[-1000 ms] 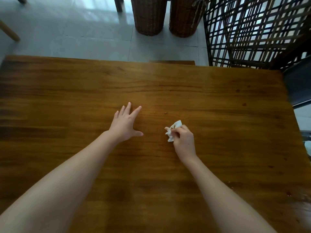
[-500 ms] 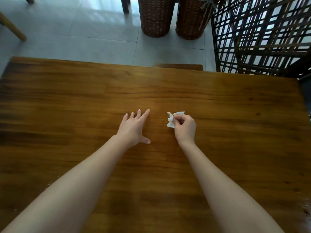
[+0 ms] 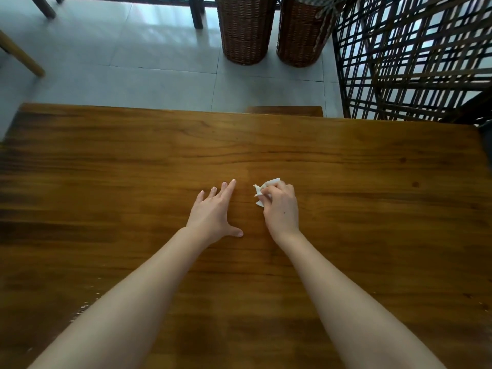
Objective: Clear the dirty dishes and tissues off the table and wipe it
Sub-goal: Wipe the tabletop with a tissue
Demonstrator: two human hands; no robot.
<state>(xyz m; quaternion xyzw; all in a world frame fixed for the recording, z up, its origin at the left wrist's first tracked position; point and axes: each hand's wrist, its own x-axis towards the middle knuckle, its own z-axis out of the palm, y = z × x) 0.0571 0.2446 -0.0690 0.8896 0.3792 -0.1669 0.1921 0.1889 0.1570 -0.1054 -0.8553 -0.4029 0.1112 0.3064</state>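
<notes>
Beyond the far left corner of the worktop [image 3: 372, 235], a pale wooden leg [image 3: 21, 57] slants across the grey tiled floor [image 3: 133, 62]. Towards the near left corner, a scatter of light specks [image 3: 85, 306] lies on the brown wood just beside the left forearm.

The left hand [image 3: 213, 211] lies palm down about the middle of the worktop. Its fingers [image 3: 229, 187] are straight and close together, pointing at the far edge, and the thumb is spread out to the right. It holds nothing.

Just to its right, and apart from it, the right hand [image 3: 282, 209] rests knuckles up with its fingers curled round a crumpled white tissue [image 3: 262, 189]. The tissue sticks out on the hand's far left side, about midway between the left and right edges and a little nearer the far edge than the near one. Whether it presses on the wood I cannot tell.

Past the far edge, two tall wicker baskets [image 3: 246, 30] stand side by side on the floor. A flat wooden piece [image 3: 283, 111] shows just behind the edge below them. Further right, a dark lattice screen [image 3: 415, 62] rises beyond the far right corner, and a few dark knots [image 3: 415, 184] mark the wood towards the right edge.
</notes>
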